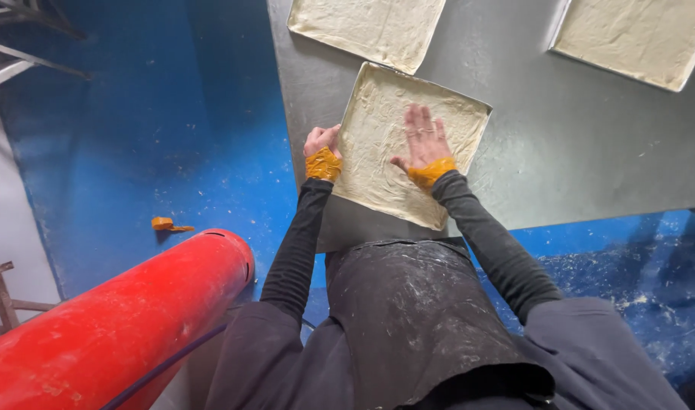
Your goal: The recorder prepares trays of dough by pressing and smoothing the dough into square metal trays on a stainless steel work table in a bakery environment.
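Closest to us hangs our dark, flour-dusted apron [416, 319], with a red cylinder [112, 326] low on our left. Our right hand [425, 140] lies flat and open, fingers spread, pressing the pale dough [378, 159] in the square tray [360, 76] on the metal table [560, 137]. Our left hand [322, 142] curls closed over the tray's left edge. Two more dough trays [366, 26] sit farther back.
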